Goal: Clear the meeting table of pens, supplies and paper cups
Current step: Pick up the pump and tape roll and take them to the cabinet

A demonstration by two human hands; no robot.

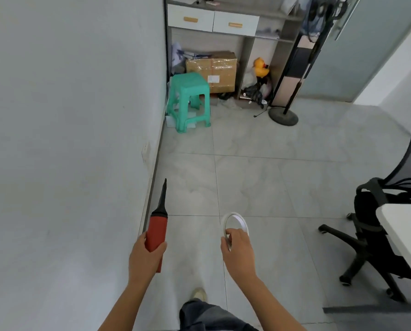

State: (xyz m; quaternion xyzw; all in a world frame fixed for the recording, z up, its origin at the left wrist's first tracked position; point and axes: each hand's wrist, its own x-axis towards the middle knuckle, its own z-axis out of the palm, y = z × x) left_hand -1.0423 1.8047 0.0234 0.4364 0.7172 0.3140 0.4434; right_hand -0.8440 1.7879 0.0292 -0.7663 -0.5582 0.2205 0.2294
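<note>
My left hand point(145, 255) grips a red hand pump point(157, 231) with a long black nozzle that points up and away from me. My right hand point(238, 252) pinches the lower rim of a thin white tape ring point(235, 222), held upright over the floor. Both hands hang above grey floor tiles, away from the white meeting table point(405, 230), of which only a corner shows at the right edge.
A white wall runs along the left. Ahead stand a green plastic stool point(189, 99), a taped cardboard box point(214, 70), a yellow toy duck point(260, 66), a fan stand base point(283, 117) and a drawer shelf unit point(214, 19). A black office chair point(376, 225) sits beside the table.
</note>
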